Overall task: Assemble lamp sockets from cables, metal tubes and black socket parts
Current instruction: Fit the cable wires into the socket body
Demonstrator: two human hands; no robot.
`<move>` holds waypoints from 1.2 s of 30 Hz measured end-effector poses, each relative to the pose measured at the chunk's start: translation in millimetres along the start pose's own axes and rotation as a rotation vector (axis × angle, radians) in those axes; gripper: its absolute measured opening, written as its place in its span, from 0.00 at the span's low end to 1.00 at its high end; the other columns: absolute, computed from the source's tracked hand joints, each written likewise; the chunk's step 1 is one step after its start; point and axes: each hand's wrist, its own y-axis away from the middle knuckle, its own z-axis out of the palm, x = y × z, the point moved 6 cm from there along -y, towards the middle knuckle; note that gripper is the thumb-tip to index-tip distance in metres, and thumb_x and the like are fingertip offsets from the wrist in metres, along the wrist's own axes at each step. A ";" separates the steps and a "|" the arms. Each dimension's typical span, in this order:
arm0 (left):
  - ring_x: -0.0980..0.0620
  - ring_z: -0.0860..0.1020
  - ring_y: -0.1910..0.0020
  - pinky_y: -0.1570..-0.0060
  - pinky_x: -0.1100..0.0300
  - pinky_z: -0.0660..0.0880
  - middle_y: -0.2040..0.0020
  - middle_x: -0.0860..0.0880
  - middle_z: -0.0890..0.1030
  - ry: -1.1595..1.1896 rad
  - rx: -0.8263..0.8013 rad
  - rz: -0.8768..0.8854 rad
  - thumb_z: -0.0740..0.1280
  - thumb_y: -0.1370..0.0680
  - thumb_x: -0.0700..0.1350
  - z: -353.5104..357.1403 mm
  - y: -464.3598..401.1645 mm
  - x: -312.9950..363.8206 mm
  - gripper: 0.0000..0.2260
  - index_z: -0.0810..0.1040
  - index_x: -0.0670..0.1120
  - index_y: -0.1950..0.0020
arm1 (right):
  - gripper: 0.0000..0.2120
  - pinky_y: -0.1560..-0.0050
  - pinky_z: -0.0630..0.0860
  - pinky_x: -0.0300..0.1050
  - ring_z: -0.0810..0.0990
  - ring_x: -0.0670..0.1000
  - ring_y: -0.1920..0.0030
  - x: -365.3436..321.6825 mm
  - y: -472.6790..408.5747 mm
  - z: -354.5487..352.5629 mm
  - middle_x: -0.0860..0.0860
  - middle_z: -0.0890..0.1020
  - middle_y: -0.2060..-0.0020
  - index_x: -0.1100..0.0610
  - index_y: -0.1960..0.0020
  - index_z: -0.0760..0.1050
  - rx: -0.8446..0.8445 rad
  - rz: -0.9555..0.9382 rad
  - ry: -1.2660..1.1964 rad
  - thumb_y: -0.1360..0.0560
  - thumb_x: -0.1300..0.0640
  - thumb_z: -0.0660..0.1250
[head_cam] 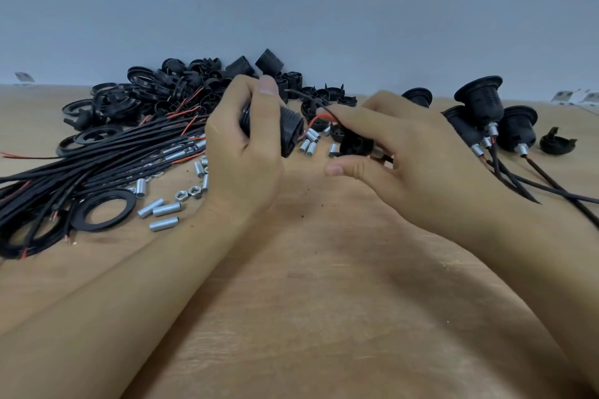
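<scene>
Your left hand (pixel 246 146) grips a ribbed black plastic socket shell (pixel 291 134) above the wooden surface (pixel 324 301). Your right hand (pixel 398 152) pinches a small black socket base (pixel 355 144), with thin red and black wires (pixel 316 120) running between the two parts. Short silver metal tubes (pixel 163 209) lie scattered beside the bundle of black cables (pixel 97 165) on your left.

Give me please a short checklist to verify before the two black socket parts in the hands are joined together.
1. Left hand grips the threaded socket shell firmly: ok.
2. Right hand holds the socket base: ok.
3. Red wire runs between the two parts: ok.
4. Wire ends fastened inside the shell: cannot tell, hidden.
5. Metal tube already on this base: cannot tell, fingers cover it.
6. Finished sockets stand apart, at the right: ok.
</scene>
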 end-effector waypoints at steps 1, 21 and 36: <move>0.51 0.67 0.69 0.65 0.63 0.66 0.69 0.43 0.69 -0.029 -0.009 0.018 0.57 0.17 0.44 0.9 1.6 1.5 0.18 0.70 0.32 0.60 | 0.24 0.56 0.75 0.53 0.71 0.49 0.58 -2.1 -0.6 0.2 0.49 0.75 0.52 0.48 0.29 0.72 0.008 -0.021 0.012 0.22 0.42 0.64; 0.54 0.57 0.79 0.79 0.68 0.55 0.74 0.50 0.69 0.373 -0.362 -0.799 0.54 0.19 0.53 33.6 24.5 -30.7 0.21 0.70 0.48 0.70 | 0.10 0.63 0.75 0.54 0.78 0.55 0.63 -2.7 3.4 3.9 0.53 0.80 0.64 0.62 0.47 0.83 0.326 -0.142 -0.125 0.20 0.59 0.65; 0.56 0.56 0.78 0.83 0.69 0.53 0.75 0.51 0.70 0.432 -0.425 -0.908 0.55 0.21 0.47 38.5 31.6 -27.6 0.18 0.70 0.50 0.71 | 0.07 0.64 0.73 0.52 0.76 0.53 0.62 -12.7 4.9 2.0 0.53 0.79 0.60 0.61 0.50 0.83 0.350 -0.232 -0.074 0.20 0.62 0.66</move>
